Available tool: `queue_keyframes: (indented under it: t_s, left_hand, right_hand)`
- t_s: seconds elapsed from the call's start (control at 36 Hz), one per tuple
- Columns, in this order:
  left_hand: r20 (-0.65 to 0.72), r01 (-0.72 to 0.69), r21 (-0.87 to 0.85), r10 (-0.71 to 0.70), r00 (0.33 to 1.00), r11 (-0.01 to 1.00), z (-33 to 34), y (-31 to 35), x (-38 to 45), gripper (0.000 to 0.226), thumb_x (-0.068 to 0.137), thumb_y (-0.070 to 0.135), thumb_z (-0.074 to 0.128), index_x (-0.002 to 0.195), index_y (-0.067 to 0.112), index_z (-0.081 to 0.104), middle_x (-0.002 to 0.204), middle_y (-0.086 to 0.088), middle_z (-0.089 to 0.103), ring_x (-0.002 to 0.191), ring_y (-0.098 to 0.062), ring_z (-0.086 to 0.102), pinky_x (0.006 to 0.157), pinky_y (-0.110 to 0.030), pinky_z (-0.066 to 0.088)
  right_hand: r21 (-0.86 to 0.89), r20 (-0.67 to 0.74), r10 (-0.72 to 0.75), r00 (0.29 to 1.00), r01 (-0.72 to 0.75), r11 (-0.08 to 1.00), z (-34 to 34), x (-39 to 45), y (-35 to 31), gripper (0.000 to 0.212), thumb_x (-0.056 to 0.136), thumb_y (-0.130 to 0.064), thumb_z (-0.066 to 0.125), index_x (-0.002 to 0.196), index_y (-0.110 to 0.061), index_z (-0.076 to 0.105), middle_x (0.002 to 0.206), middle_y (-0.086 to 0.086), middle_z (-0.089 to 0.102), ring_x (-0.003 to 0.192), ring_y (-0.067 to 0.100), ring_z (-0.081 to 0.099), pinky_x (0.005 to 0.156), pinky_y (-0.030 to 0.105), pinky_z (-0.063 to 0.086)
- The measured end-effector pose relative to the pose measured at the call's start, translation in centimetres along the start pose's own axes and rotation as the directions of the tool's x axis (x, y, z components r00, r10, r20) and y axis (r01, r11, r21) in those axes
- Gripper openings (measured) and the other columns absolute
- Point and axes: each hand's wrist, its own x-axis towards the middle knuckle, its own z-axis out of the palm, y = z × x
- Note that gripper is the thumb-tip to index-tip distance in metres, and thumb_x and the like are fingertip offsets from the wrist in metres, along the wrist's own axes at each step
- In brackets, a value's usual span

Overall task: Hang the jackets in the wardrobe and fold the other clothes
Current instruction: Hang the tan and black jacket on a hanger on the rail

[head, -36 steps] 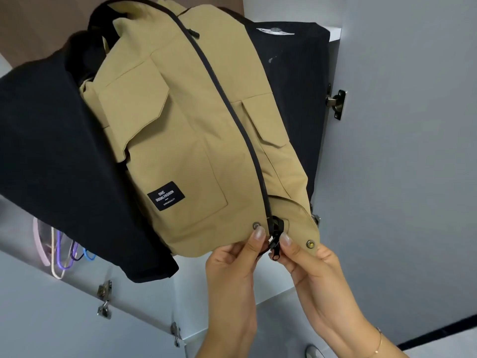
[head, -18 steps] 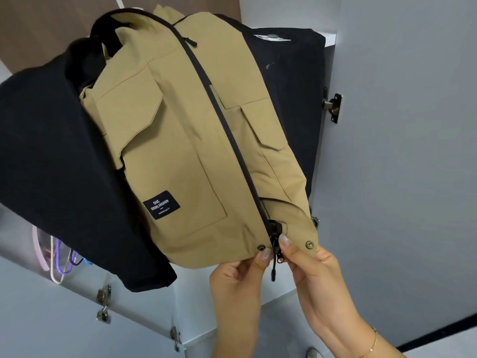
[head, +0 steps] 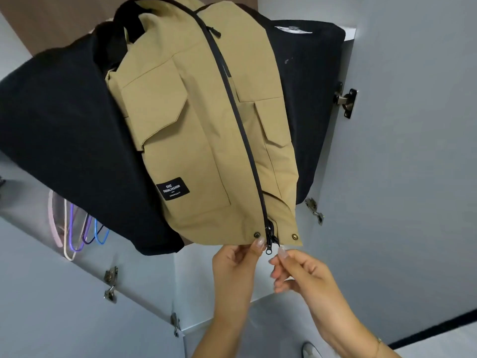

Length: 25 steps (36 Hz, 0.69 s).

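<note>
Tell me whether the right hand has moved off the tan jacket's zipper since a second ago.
Yes. The right hand has dropped down and away from the zipper pull at the tan jacket hem, while the left hand holds the hem.

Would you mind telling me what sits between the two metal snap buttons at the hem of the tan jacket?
In the head view, the black zipper slider with its hanging pull lies between the snap buttons on the tan jacket.
</note>
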Motion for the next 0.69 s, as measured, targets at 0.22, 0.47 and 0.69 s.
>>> queue_keyframes:
  t_s: [0.22, 0.47, 0.69]
  left_hand:
    - [0.098, 0.016, -0.015, -0.015, 0.995, 1.000, -0.5, 0.4, -0.3, 0.012, 0.087, 0.016, 0.069, 0.078, 0.017, 0.077, 0.080, -0.003, 0.075, 0.076, -0.008, 0.068, 0.070, -0.015, 0.050]
    - [0.082, -0.002, 0.038, -0.001, 0.997, 0.999, -1.1, 0.3, -0.2, 0.009, 0.090, 0.017, 0.066, 0.085, 0.015, 0.073, 0.084, 0.004, 0.074, 0.080, -0.003, 0.067, 0.068, -0.010, 0.047]
    - [0.094, 0.057, 0.035, -0.060, 0.994, 0.998, -1.8, 0.3, 0.0, 0.015, 0.088, 0.017, 0.068, 0.075, 0.020, 0.075, 0.077, 0.004, 0.074, 0.074, -0.003, 0.068, 0.066, -0.012, 0.050]
  right_hand:
    - [0.002, 0.041, 0.204, 0.978, -0.204, 0.979, 0.2, 0.4, -1.1, 0.063, 0.068, -0.058, 0.065, 0.095, -0.001, 0.068, 0.064, 0.010, 0.061, 0.049, 0.020, 0.058, 0.046, 0.030, 0.051]
    - [0.167, 0.150, 0.246, 0.958, -0.270, 0.948, 0.5, 0.6, -0.3, 0.035, 0.072, -0.039, 0.069, 0.077, -0.004, 0.065, 0.051, 0.006, 0.053, 0.039, 0.012, 0.051, 0.036, 0.021, 0.046]
    - [0.147, 0.114, 0.085, 0.990, -0.102, 0.984, 0.3, 0.2, 0.6, 0.020, 0.081, -0.019, 0.064, 0.076, 0.000, 0.069, 0.071, 0.017, 0.067, 0.063, 0.025, 0.070, 0.057, 0.023, 0.056]
